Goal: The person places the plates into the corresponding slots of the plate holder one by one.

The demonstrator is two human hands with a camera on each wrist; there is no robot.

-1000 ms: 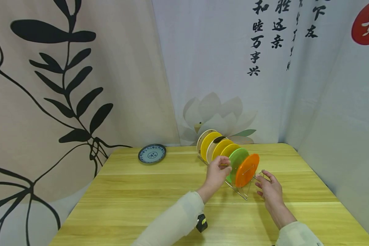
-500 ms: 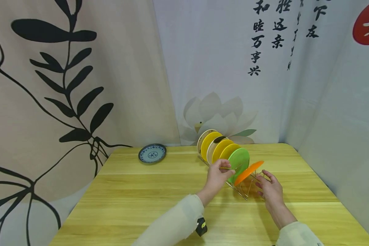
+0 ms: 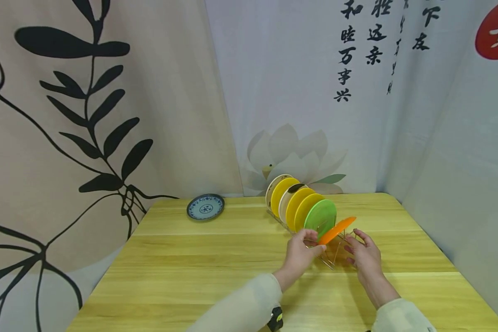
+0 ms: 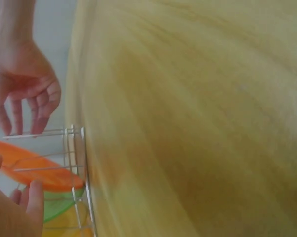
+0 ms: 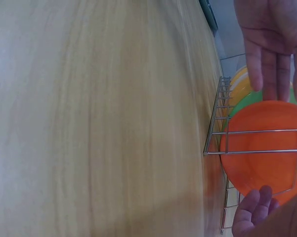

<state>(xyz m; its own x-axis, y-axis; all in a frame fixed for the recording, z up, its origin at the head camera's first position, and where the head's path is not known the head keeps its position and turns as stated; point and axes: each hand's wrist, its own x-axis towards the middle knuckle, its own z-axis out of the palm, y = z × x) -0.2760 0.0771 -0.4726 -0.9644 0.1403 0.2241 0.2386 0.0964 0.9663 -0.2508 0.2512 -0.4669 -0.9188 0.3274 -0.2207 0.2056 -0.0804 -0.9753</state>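
My left hand [image 3: 298, 256] is at the lower left edge of the orange plate [image 3: 337, 230], its thumb and fingers on either side of that edge. The plate leans steeply at the front end of a wire dish rack [image 3: 331, 266]. With bent fingers my right hand [image 3: 366, 259] holds the rack's front wire end, to the right of the plate. Behind the orange plate stands a green plate [image 3: 321, 213]. Yellow plates [image 3: 308, 206] and patterned white ones line up farther back. In the right wrist view, the orange plate [image 5: 267, 140] shows its broad face behind the rack wires.
A blue patterned plate [image 3: 205, 207] lies near the table's back edge, left of the rack. The wooden table [image 3: 182, 276] extends toward me and to both sides. Printed curtains [image 3: 182, 115] hang behind it. A black device [image 3: 275, 318] is at my left wrist.
The orange plate has tipped over from nearly upright to a steep lean. My left hand has moved down and right, from beside the green plate to the orange one. The right hand stays put.
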